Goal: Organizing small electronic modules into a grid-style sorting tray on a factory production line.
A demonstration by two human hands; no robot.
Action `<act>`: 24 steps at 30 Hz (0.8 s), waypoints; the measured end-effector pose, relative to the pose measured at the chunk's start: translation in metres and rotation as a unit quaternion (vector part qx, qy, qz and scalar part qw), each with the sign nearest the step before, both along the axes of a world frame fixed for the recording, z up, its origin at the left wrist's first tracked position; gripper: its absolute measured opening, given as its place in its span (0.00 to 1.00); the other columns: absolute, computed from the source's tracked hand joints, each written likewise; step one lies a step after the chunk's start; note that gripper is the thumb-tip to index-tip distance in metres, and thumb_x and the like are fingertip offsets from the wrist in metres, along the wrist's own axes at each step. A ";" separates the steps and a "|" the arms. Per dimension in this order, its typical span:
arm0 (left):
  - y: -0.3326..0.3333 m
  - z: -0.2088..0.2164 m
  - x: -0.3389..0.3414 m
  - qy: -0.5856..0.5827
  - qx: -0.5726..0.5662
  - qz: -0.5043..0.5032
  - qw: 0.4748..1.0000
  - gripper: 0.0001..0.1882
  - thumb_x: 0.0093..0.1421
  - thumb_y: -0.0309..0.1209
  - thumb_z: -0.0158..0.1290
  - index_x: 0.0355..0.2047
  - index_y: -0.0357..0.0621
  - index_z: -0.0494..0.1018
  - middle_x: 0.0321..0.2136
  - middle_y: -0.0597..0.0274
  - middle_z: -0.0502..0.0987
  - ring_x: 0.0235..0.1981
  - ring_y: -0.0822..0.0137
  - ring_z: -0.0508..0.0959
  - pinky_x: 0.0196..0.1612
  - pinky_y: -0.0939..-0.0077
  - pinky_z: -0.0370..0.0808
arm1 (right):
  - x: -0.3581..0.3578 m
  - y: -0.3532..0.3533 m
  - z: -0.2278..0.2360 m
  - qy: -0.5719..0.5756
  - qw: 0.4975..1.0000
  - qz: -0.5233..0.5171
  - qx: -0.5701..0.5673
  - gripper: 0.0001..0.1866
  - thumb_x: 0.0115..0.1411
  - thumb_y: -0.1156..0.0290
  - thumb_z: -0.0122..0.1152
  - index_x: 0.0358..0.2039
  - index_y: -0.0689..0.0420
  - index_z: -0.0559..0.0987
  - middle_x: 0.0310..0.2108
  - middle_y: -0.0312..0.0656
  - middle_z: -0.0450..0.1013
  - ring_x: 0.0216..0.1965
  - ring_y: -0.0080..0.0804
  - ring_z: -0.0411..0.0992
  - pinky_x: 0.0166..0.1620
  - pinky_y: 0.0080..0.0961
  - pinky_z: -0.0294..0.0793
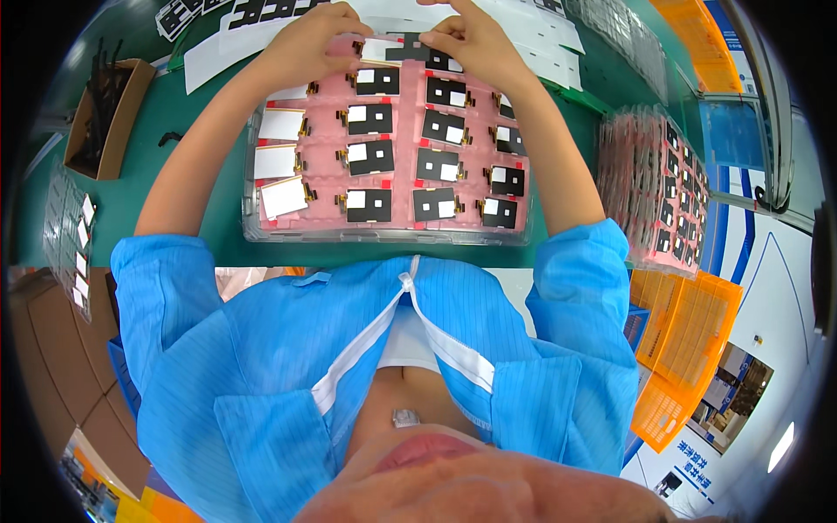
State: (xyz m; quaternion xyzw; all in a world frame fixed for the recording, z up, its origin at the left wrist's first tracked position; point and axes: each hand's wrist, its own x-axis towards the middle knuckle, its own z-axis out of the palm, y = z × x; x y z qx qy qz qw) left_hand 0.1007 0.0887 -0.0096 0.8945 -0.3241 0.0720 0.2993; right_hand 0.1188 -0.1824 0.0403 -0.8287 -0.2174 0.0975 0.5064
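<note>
At the far edge of a pink tray (405, 187), my left hand (318, 44) is closed on the left end of a small flat panel (377, 50) with a short flex cable. My right hand (479, 48) is beside the panel's other end, its thumb and a finger pinching a black cut-out sticker (408, 46) that lies partly over the panel. Rows of similar panels rest in the tray. Those in the middle and right columns carry black film with a square window, such as one panel (370, 157); left-column panels (277, 162) show plain white faces.
White sheets with black stickers (253, 16) lie at the back of the green table (174, 196). An open cardboard box (109, 131) of black strips stands left. Stacked filled trays (649, 187) are on the right, near orange crates (689, 349). Another clear tray (65, 235) sits far left.
</note>
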 end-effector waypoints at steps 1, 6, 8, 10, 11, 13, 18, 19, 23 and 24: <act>-0.003 0.000 0.001 0.016 0.011 0.001 1.000 0.24 0.53 0.22 0.65 0.52 0.46 0.79 0.46 0.60 0.74 0.48 0.58 0.75 0.53 0.68 0.73 | -0.011 0.006 0.015 0.047 0.998 -0.037 -0.019 0.04 0.64 0.79 0.63 0.38 0.59 0.77 0.25 0.32 0.71 0.26 0.18 0.67 0.30 0.20 0.67; -0.010 0.006 0.005 0.076 0.022 -0.002 0.997 0.23 0.54 0.25 0.66 0.52 0.46 0.79 0.48 0.60 0.74 0.52 0.57 0.74 0.57 0.65 0.71 | 0.007 -0.004 -0.029 -0.042 0.999 0.007 0.008 0.03 0.64 0.79 0.63 0.38 0.61 0.78 0.24 0.33 0.72 0.27 0.19 0.68 0.32 0.20 0.69; -0.014 0.009 -0.001 0.029 0.001 0.024 0.999 0.18 0.49 0.28 0.68 0.41 0.42 0.81 0.38 0.53 0.77 0.45 0.51 0.78 0.48 0.61 0.76 | 0.009 -0.001 -0.040 -0.031 0.999 -0.002 0.036 0.02 0.64 0.78 0.63 0.37 0.61 0.78 0.24 0.36 0.73 0.28 0.20 0.70 0.33 0.21 0.71; -0.014 0.009 -0.003 0.022 0.008 0.023 0.999 0.18 0.48 0.28 0.68 0.41 0.42 0.81 0.39 0.54 0.77 0.46 0.51 0.77 0.49 0.61 0.75 | 0.010 0.003 -0.042 -0.043 0.999 -0.006 0.012 0.02 0.64 0.78 0.62 0.36 0.61 0.78 0.25 0.37 0.75 0.28 0.22 0.71 0.34 0.21 0.72; -0.011 0.008 -0.006 0.011 0.014 0.029 0.999 0.18 0.47 0.28 0.69 0.40 0.42 0.81 0.39 0.55 0.77 0.47 0.51 0.77 0.49 0.61 0.75 | 0.009 0.008 -0.041 -0.059 0.998 -0.004 -0.012 0.02 0.64 0.78 0.62 0.36 0.62 0.78 0.26 0.38 0.76 0.29 0.23 0.72 0.34 0.22 0.73; -0.009 -0.014 0.002 -0.041 -0.173 -0.080 0.981 0.18 0.47 0.27 0.69 0.39 0.42 0.80 0.39 0.55 0.77 0.47 0.51 0.77 0.49 0.62 0.75 | 0.006 0.017 -0.037 -0.048 0.999 -0.003 -0.020 0.02 0.64 0.78 0.62 0.36 0.62 0.78 0.27 0.39 0.76 0.28 0.24 0.72 0.34 0.23 0.73; -0.015 0.009 -0.012 0.018 0.016 0.065 0.998 0.17 0.47 0.28 0.69 0.39 0.43 0.80 0.40 0.56 0.77 0.47 0.51 0.76 0.50 0.62 0.75 | 0.001 0.015 -0.034 -0.047 0.998 -0.018 -0.026 0.02 0.64 0.78 0.61 0.35 0.63 0.78 0.27 0.40 0.77 0.28 0.25 0.73 0.33 0.24 0.74; -0.014 0.008 -0.012 0.015 0.012 0.066 0.998 0.17 0.47 0.28 0.69 0.39 0.43 0.80 0.40 0.56 0.77 0.47 0.51 0.77 0.50 0.62 0.75 | -0.005 0.014 -0.029 -0.084 0.996 0.001 -0.007 0.02 0.64 0.78 0.61 0.35 0.63 0.78 0.27 0.40 0.76 0.27 0.25 0.73 0.33 0.24 0.75; -0.015 0.009 -0.013 0.019 0.005 0.068 0.997 0.17 0.48 0.29 0.70 0.39 0.42 0.80 0.40 0.56 0.77 0.47 0.51 0.77 0.49 0.62 0.75 | 0.005 0.017 -0.037 -0.030 0.999 -0.017 -0.018 0.03 0.64 0.78 0.61 0.35 0.64 0.78 0.26 0.39 0.76 0.27 0.25 0.73 0.31 0.24 0.75; -0.015 0.009 -0.013 0.020 0.005 0.068 0.997 0.17 0.48 0.29 0.70 0.39 0.42 0.80 0.40 0.56 0.77 0.47 0.51 0.77 0.49 0.62 0.75 | 0.007 0.016 -0.040 -0.029 0.999 -0.018 -0.019 0.03 0.64 0.78 0.61 0.35 0.64 0.78 0.26 0.39 0.76 0.27 0.25 0.73 0.31 0.24 0.75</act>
